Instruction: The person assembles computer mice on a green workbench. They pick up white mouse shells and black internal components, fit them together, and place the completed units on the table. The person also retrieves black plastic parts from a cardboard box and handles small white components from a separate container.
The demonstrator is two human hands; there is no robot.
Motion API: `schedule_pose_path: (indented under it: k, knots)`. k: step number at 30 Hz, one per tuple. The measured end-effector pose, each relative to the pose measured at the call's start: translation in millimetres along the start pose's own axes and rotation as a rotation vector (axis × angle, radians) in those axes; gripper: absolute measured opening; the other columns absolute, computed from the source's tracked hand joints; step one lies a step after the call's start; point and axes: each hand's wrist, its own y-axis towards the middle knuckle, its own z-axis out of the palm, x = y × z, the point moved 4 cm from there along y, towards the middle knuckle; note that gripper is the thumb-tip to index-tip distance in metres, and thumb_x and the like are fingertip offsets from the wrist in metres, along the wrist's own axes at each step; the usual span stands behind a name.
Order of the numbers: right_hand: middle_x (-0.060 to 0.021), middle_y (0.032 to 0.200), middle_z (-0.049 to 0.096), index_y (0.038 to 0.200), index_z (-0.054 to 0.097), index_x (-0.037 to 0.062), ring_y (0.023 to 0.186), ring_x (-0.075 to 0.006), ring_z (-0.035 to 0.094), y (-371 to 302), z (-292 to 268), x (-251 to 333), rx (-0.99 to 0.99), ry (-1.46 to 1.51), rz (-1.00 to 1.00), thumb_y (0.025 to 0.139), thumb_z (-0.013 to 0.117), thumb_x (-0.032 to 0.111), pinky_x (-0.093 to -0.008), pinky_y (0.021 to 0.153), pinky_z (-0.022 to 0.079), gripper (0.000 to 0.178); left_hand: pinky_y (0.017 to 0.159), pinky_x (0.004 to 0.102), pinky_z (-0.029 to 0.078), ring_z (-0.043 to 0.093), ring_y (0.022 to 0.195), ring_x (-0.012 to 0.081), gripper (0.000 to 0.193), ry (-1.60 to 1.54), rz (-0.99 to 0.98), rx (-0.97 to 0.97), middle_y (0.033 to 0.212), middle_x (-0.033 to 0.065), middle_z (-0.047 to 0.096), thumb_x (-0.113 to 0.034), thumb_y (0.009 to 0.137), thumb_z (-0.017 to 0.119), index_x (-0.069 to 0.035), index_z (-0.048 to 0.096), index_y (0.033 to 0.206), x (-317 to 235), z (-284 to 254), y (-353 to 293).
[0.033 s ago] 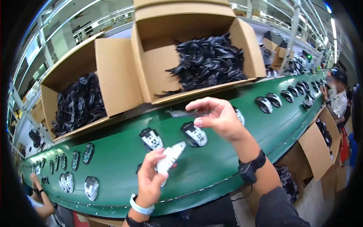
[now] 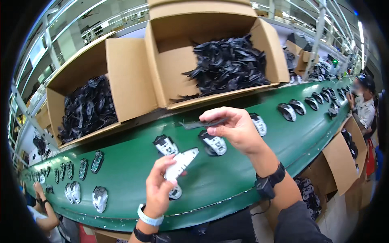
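Fingers (image 2: 162, 172) of the left hand (image 2: 157, 190) are clenched on a white shell (image 2: 181, 163); up and right, a thin dark strip (image 2: 202, 123), lying crosswise, is pinched by the right hand (image 2: 237, 129).

L hand (image 2: 160, 188) grips white part (image 2: 181, 163); R hand (image 2: 237, 127) pinches dark strip (image 2: 202, 123) over green belt (image 2: 133, 162).

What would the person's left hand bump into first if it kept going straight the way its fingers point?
Probably the black-and-white part lying on the green belt just beyond the white piece that the left hand holds. Depth is hard to judge, so the hand may pass above it.
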Motion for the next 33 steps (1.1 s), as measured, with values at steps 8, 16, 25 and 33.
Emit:
schedule_pose_path:
  k: [8, 16, 25, 33]
  knots:
    - [-0.0082, 0.121, 0.074, 0.135, 0.067, -0.0025, 0.114, -0.0149, 0.067, 6, 70, -32, 0.257, 0.056, 0.133, 0.103, 0.067, 0.007, -0.0322, 0.103, 0.053, 0.033, 0.098, 0.0378, 0.051, 0.062, 0.119, 0.0240, 0.033, 0.089, 0.085, 0.081, 0.143, 0.0222, 0.061, -0.017, 0.101, 0.059, -0.005, 0.058, 0.133, -4, -84, 29]
    - [-0.0107, 0.101, 0.071, 0.119, 0.075, -0.0005, 0.093, -0.0210, 0.067, -1, 87, -37, 0.414, -0.337, -0.029, 0.095, 0.072, 0.000, -0.0314, 0.080, 0.053, 0.024, 0.106, 0.0423, 0.049, 0.061, 0.126, 0.0323, 0.034, 0.293, 0.204, 0.163, 0.138, 0.0209, 0.061, -0.017, 0.098, 0.067, -0.004, 0.064, 0.130, -8, -90, 21]
    - [-0.0136, 0.103, 0.068, 0.110, 0.073, 0.0013, 0.089, -0.0259, 0.069, -8, 114, -41, 0.252, -0.545, -0.320, 0.083, 0.084, 0.005, -0.0351, 0.076, 0.057, 0.030, 0.101, 0.0471, 0.053, 0.064, 0.121, 0.0409, 0.044, 0.616, 0.349, 0.357, 0.134, 0.0260, 0.062, -0.029, 0.093, 0.077, -0.009, 0.062, 0.129, -20, -73, 15]
    - [-0.0134, 0.105, 0.067, 0.107, 0.075, 0.0019, 0.088, -0.0249, 0.070, -15, 118, -42, 0.231, -0.479, -0.264, 0.079, 0.090, 0.012, -0.0343, 0.076, 0.059, 0.033, 0.103, 0.0499, 0.052, 0.061, 0.124, 0.0434, 0.060, 0.704, 0.423, 0.331, 0.141, 0.0241, 0.059, -0.009, 0.076, 0.087, -0.009, 0.062, 0.131, -25, -67, 9]
